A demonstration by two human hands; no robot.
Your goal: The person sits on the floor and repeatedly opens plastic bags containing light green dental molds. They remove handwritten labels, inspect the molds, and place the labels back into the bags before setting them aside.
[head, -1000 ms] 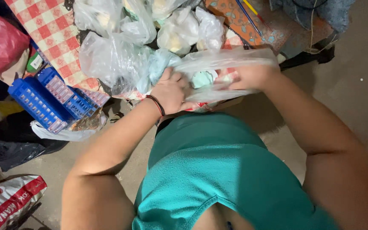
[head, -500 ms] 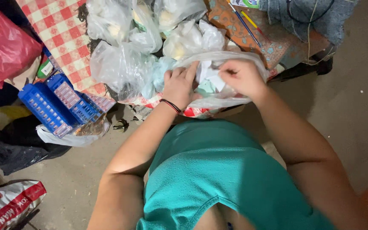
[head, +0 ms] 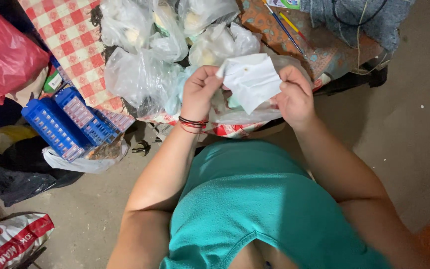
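I hold a white crumpled sheet (head: 252, 79), thin like paper or soft plastic, up above the near edge of the checked cloth (head: 78, 47), pinched at its left corner by my left hand (head: 200, 92) and along its right edge by my right hand (head: 294, 97); both hands are closed on it with fingertips and thumb only, nothing else in them. It looks flimsy, so if I pull my hands apart it could tear at the pinch points, and a loose pinch could let it slip down among the clear plastic bags (head: 145, 74) heaped just behind and under it. Those bags sit close to the cloth's near edge, so a nudge from my wrists could tip one over toward the blue crates (head: 63, 122) at the left, on the floor (head: 414, 109).
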